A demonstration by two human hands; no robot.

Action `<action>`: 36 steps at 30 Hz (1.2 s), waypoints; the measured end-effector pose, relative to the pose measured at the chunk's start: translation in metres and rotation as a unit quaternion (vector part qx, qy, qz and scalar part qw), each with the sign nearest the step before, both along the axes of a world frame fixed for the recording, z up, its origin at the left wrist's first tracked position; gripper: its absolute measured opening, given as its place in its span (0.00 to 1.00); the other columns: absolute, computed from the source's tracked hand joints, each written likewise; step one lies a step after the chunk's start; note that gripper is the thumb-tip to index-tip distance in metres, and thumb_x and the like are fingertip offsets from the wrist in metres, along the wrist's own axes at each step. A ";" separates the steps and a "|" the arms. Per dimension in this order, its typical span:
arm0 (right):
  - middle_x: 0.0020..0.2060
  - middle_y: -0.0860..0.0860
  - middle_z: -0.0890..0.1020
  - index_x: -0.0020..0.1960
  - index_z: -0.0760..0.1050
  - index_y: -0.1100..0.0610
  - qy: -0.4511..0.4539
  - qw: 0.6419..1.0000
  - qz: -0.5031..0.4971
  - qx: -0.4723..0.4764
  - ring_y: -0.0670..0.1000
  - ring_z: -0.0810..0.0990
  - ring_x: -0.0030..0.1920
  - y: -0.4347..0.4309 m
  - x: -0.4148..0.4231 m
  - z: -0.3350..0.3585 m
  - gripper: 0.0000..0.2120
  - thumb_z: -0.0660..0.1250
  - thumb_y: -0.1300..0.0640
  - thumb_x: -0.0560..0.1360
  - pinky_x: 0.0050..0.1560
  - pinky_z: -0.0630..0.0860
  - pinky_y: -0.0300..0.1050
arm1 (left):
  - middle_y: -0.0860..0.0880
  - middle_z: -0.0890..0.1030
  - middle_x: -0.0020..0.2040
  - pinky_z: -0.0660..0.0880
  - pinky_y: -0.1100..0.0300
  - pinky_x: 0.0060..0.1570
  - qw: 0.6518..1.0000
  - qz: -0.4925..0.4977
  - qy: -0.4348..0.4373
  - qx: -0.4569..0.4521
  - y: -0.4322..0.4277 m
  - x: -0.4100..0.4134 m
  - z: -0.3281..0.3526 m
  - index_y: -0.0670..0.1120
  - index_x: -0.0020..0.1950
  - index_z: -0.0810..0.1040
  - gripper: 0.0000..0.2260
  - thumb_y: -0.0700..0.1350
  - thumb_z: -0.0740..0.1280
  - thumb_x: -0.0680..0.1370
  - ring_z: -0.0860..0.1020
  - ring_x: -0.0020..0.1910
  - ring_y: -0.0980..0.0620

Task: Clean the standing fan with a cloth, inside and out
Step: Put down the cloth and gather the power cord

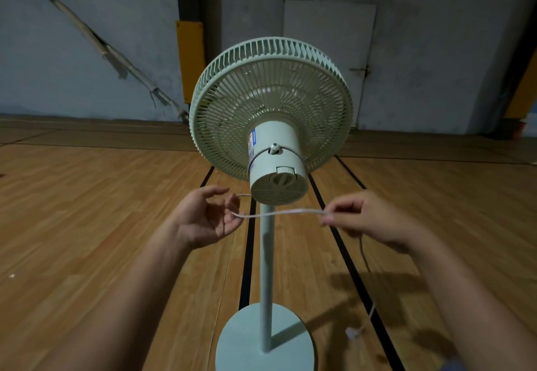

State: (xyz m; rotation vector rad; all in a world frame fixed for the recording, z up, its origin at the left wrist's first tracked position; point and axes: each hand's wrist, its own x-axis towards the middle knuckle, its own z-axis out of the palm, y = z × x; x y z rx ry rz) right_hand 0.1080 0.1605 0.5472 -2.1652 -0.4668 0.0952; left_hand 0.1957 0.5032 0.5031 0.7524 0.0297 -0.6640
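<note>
A pale green standing fan (270, 109) is seen from behind, upright on a wooden floor (87, 210) marked with black lines. Its round grille is turned away toward the far wall, and the motor housing (276, 167) faces the camera, with a blue and white label on its left side. A thin pole (265, 269) runs down from the housing to a round base (247, 341) near the bottom edge of the view.

A thin pale cord (283, 213) is stretched level between both hands, just below the housing and across the front of the pole. The left hand (209, 216) is held palm inward with fingers curled, the cord looped around them and pinched near the fingertips. The right hand (366, 216) pinches the other end of the stretched part between thumb and fingers, the remaining fingers being curled. From under the right hand the cord hangs down to a small white plug (353, 334) near the floor, right of the base.

A yellow panel (190, 59) and a pale board (328, 51) are seen against the wall behind the fan.
</note>
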 end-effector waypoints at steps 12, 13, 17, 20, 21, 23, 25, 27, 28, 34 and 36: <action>0.37 0.51 0.83 0.45 0.84 0.55 -0.345 0.903 -0.219 0.133 0.44 0.77 0.37 0.060 0.057 0.088 0.08 0.73 0.53 0.81 0.40 0.75 0.38 | 0.36 0.83 0.68 0.86 0.57 0.42 0.977 0.103 -0.065 -0.172 -0.024 -0.010 0.021 0.34 0.72 0.78 0.22 0.37 0.62 0.78 0.88 0.49 0.46; 0.38 0.54 0.84 0.45 0.84 0.56 -0.327 0.908 -0.228 0.126 0.47 0.77 0.37 0.056 0.063 0.080 0.09 0.72 0.53 0.82 0.40 0.75 0.41 | 0.36 0.83 0.68 0.86 0.57 0.43 0.978 0.104 -0.076 -0.166 -0.025 -0.010 0.019 0.34 0.72 0.78 0.23 0.37 0.62 0.78 0.88 0.49 0.47; 0.35 0.54 0.81 0.46 0.82 0.54 -0.178 0.953 -0.241 0.038 0.51 0.76 0.33 0.037 0.076 0.015 0.14 0.63 0.51 0.86 0.35 0.73 0.47 | 0.42 0.88 0.57 0.84 0.58 0.40 0.986 0.104 -0.110 -0.066 -0.030 -0.009 0.008 0.37 0.68 0.81 0.21 0.40 0.66 0.77 0.87 0.44 0.49; 0.35 0.51 0.84 0.47 0.80 0.55 -0.054 0.970 -0.236 0.038 0.49 0.82 0.34 0.034 0.074 -0.048 0.17 0.59 0.49 0.87 0.33 0.79 0.43 | 0.48 0.85 0.44 0.80 0.60 0.38 0.980 0.095 -0.159 0.067 -0.041 -0.012 -0.001 0.41 0.60 0.84 0.15 0.43 0.70 0.75 0.82 0.38 0.53; 0.34 0.51 0.84 0.46 0.79 0.55 -0.023 0.970 -0.239 0.032 0.48 0.82 0.33 0.035 0.072 -0.068 0.17 0.58 0.48 0.88 0.34 0.80 0.43 | 0.49 0.84 0.43 0.79 0.61 0.39 0.971 0.093 -0.187 0.114 -0.046 -0.013 -0.004 0.43 0.58 0.84 0.11 0.43 0.70 0.78 0.81 0.37 0.54; 0.35 0.50 0.85 0.51 0.78 0.54 0.059 0.969 -0.238 0.010 0.48 0.84 0.35 0.040 0.065 -0.101 0.14 0.58 0.51 0.88 0.39 0.83 0.46 | 0.50 0.84 0.44 0.77 0.60 0.43 0.942 0.103 -0.241 0.208 -0.055 -0.014 -0.009 0.44 0.58 0.83 0.07 0.42 0.66 0.84 0.80 0.39 0.55; 0.44 0.49 0.85 0.58 0.78 0.55 0.138 0.969 -0.193 -0.075 0.48 0.85 0.45 0.050 0.053 -0.126 0.14 0.56 0.50 0.88 0.45 0.81 0.48 | 0.48 0.86 0.49 0.78 0.55 0.51 0.909 0.109 -0.276 0.293 -0.066 -0.016 -0.015 0.43 0.59 0.82 0.08 0.40 0.64 0.87 0.81 0.46 0.52; 0.50 0.49 0.83 0.60 0.76 0.51 0.176 0.963 -0.153 -0.133 0.48 0.82 0.50 0.064 0.043 -0.143 0.12 0.56 0.50 0.88 0.49 0.77 0.45 | 0.45 0.87 0.58 0.78 0.49 0.62 0.878 0.076 -0.314 0.353 -0.077 -0.020 -0.020 0.43 0.63 0.82 0.09 0.38 0.66 0.85 0.83 0.57 0.49; 0.47 0.48 0.82 0.57 0.76 0.51 0.193 0.962 -0.149 -0.125 0.47 0.81 0.46 0.072 0.037 -0.145 0.11 0.56 0.49 0.88 0.47 0.75 0.43 | 0.46 0.86 0.61 0.76 0.48 0.67 0.867 0.048 -0.334 0.367 -0.083 -0.022 -0.023 0.44 0.65 0.82 0.10 0.38 0.67 0.85 0.83 0.62 0.48; 0.39 0.50 0.76 0.51 0.71 0.54 0.230 0.956 -0.108 -0.148 0.46 0.75 0.33 0.083 0.022 -0.147 0.12 0.54 0.52 0.89 0.31 0.73 0.33 | 0.41 0.86 0.57 0.75 0.48 0.66 0.848 -0.085 -0.358 0.381 -0.101 -0.032 -0.042 0.41 0.68 0.81 0.12 0.40 0.69 0.85 0.84 0.57 0.44; 0.42 0.51 0.76 0.55 0.72 0.53 0.238 0.956 -0.101 -0.139 0.48 0.74 0.36 0.072 0.023 -0.147 0.08 0.55 0.55 0.89 0.35 0.75 0.36 | 0.41 0.83 0.52 0.78 0.47 0.63 0.864 -0.054 -0.331 0.375 -0.097 -0.030 -0.046 0.37 0.63 0.82 0.09 0.39 0.68 0.85 0.82 0.49 0.47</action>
